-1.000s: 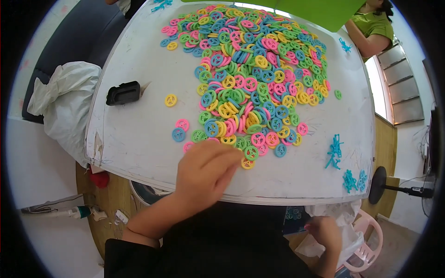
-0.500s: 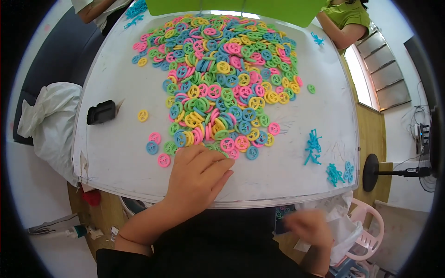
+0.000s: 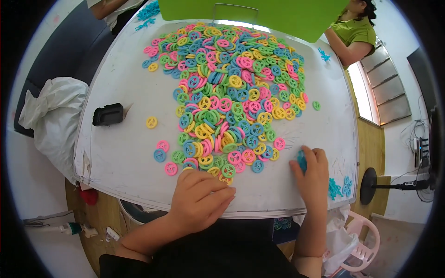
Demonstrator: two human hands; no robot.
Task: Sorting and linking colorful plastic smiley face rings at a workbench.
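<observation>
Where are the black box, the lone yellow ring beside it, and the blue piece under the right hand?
black box [image 3: 108,114], head view, top face.
yellow ring [image 3: 151,122], head view, middle.
blue piece [image 3: 302,161], head view, exposed edge.

A heap of flat plastic rings [image 3: 227,97], pink, yellow, green and blue, lies spread across the table [image 3: 120,139]. A blue piece [image 3: 302,161] sits just off the heap's near right edge, partly hidden under fingers.

The person wears a black top, seen just below the near edge of the white surface [image 3: 120,153]. Both arms are bare, with no sleeves. The left hand [image 3: 199,201] and right hand [image 3: 313,173] have no gloves or rings.
</observation>
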